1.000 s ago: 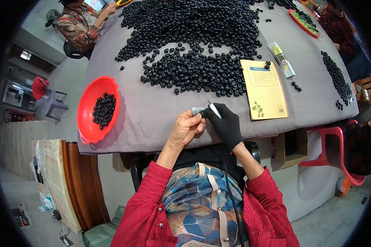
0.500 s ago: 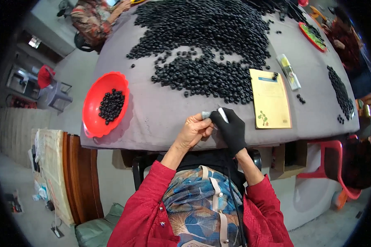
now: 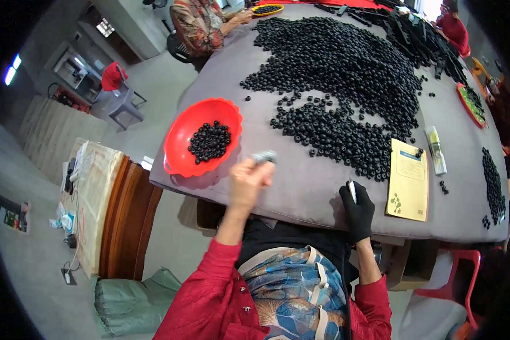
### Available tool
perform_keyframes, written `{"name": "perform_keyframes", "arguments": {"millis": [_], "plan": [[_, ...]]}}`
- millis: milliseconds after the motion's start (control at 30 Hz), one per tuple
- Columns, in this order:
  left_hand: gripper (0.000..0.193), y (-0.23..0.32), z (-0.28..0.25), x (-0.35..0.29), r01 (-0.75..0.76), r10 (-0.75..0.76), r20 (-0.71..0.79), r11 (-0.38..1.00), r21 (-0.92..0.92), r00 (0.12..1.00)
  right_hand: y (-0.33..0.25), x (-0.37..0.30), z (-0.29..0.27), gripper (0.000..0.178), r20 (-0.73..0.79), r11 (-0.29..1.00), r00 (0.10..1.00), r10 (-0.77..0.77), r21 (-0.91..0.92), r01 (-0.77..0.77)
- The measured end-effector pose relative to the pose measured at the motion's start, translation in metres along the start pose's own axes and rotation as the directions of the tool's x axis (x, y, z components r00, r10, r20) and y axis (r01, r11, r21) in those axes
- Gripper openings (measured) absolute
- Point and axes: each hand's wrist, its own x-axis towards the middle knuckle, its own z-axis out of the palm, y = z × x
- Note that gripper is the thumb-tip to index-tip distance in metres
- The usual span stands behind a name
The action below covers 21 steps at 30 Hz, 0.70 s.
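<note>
Currently pinched in the bare left hand (image 3: 249, 180): small grey cylindrical piece (image 3: 264, 157), just right of the red plastic scalloped bowl (image 3: 182, 136) of black rings; gloved right hand (image 3: 357, 208) closed on a thin white tool (image 3: 352, 190), farther away.

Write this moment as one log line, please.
left hand: holds small grey part near red bowl | right hand, black glove: holds thin white tool on grey table
</note>
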Motion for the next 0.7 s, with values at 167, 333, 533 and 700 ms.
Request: {"name": "perform_keyframes", "arguments": {"millis": [167, 333, 533, 700], "plan": [[0.011, 0.023, -0.07, 0.037, -0.156, 0.199, -0.281, 0.973, 0.171, 0.939, -0.008, 0.002, -0.001, 0.032, 0.027, 1.0, 0.999, 0.022, -0.014, -0.021], [0.005, 0.007, -0.046, 0.04, -0.24, 0.357, -0.17, 0.845, 0.477, 0.919, -0.007, -0.001, -0.003, 0.032, 0.019, 1.0, 1.0, 0.011, -0.021, -0.011], [0.023, -0.049, 0.045, 0.041, -0.354, 0.27, 0.236, 0.795, 0.493, 0.934, -0.006, -0.003, -0.003, 0.031, 0.02, 0.999, 1.0, -0.024, -0.035, 0.025], [0.019, -0.074, 0.08, 0.064, -0.381, 0.224, 0.312, 0.641, 0.666, 0.923, -0.015, -0.004, -0.004, 0.033, 0.043, 0.998, 0.997, 0.056, -0.016, -0.056]]}}
